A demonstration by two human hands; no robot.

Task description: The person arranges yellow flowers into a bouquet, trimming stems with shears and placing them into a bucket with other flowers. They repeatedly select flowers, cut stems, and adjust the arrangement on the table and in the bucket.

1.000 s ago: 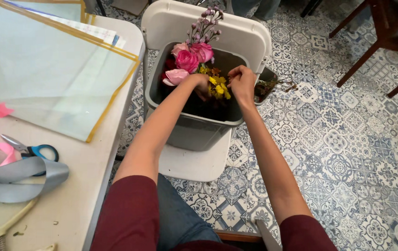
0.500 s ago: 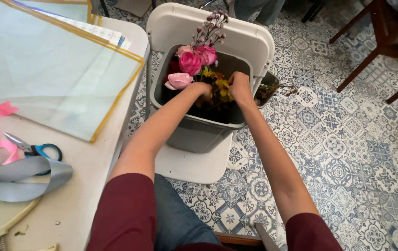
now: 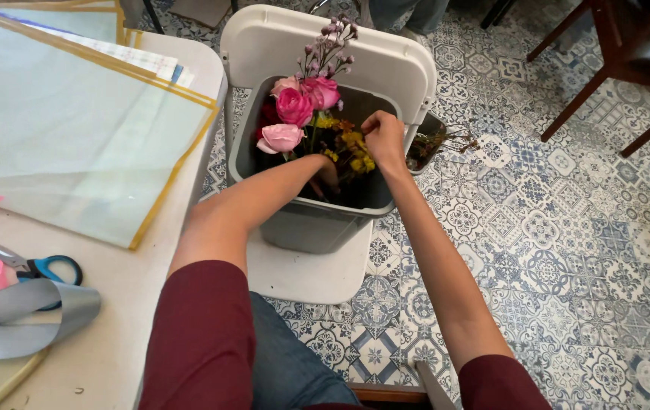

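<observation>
Hands in grey bin [image 3: 317, 220]: left hand [image 3: 327, 176] clasping flower stems [image 3: 317, 163], right hand [image 3: 384, 138] pinching yellow blooms [image 3: 357, 144].

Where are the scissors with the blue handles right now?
The scissors lie at the left edge of the head view, on the white table, just above the grey ribbon.

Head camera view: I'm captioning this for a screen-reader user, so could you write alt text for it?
A person's left hand and right hand reach into a grey bin holding a bunch of pink roses and yellow flowers. The bin stands on a patterned tile floor beside a white table with blue-handled scissors and grey ribbon.
</observation>
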